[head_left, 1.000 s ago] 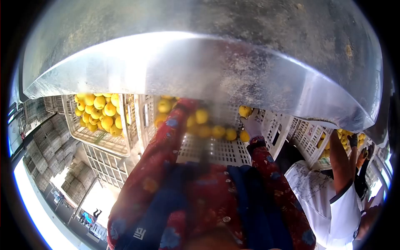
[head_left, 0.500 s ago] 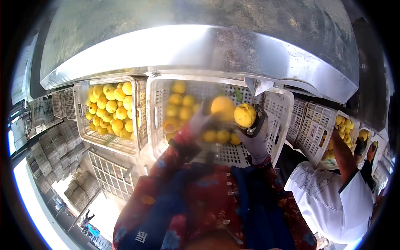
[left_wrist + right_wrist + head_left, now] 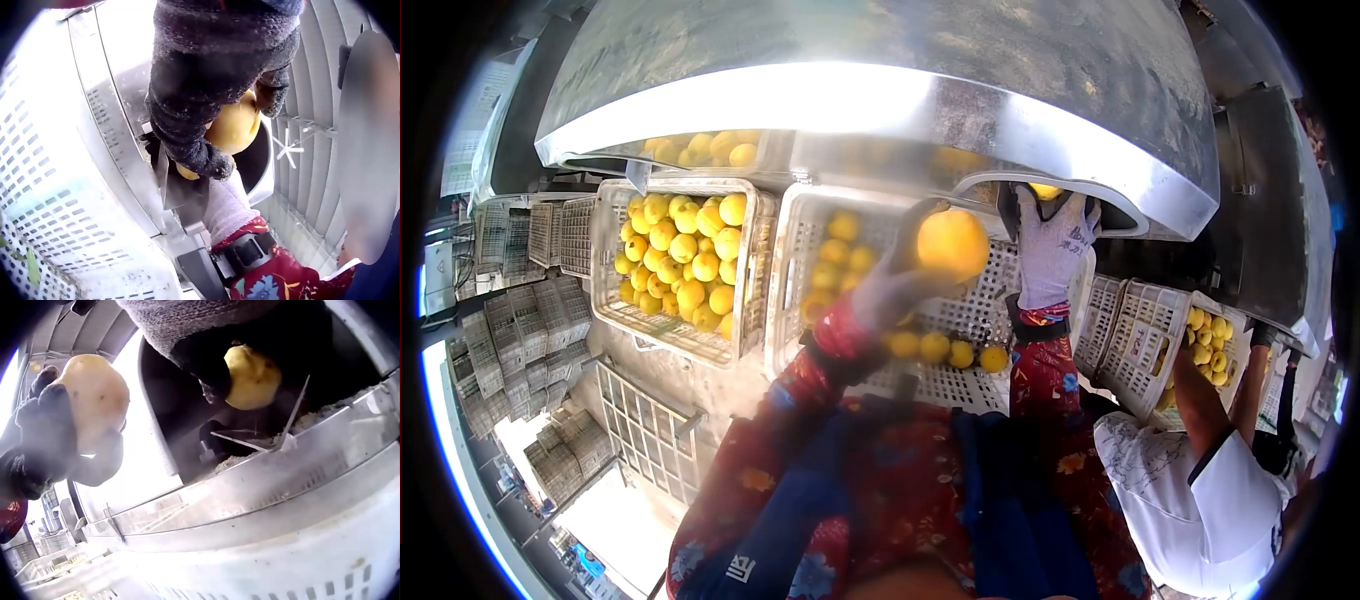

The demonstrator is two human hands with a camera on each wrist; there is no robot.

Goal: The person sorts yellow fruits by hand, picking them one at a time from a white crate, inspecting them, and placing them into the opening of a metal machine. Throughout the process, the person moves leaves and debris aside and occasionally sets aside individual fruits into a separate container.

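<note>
My gloved left hand (image 3: 888, 290) grips a large yellow fruit (image 3: 952, 243) above the middle crate (image 3: 775, 300). The left wrist view has dark glove fingers (image 3: 194, 112) curled around that fruit (image 3: 234, 128). Reaching into a dark opening in the metal machine, my right hand (image 3: 1055, 245) holds a second yellow fruit (image 3: 1045, 190), mostly covered by the hand. From the right wrist, this fruit (image 3: 252, 378) shows against the fingers, above thin metal prongs (image 3: 287, 419). Fruit and left hand (image 3: 50, 434) also appear at the left there.
Yellow fruits (image 3: 935, 348) lie in the middle crate. A fuller fruit crate (image 3: 665, 345) stands left, with stacked crates (image 3: 510, 340) beyond. The broad metal machine (image 3: 850, 100) spans the top. At right, a person in a white shirt (image 3: 1190, 490) reaches into another crate (image 3: 1140, 340).
My right hand has moved from over the crate up into the machine opening with its fruit. My left hand has come from under the metal edge and lifted its fruit slightly. The head view has shifted.
</note>
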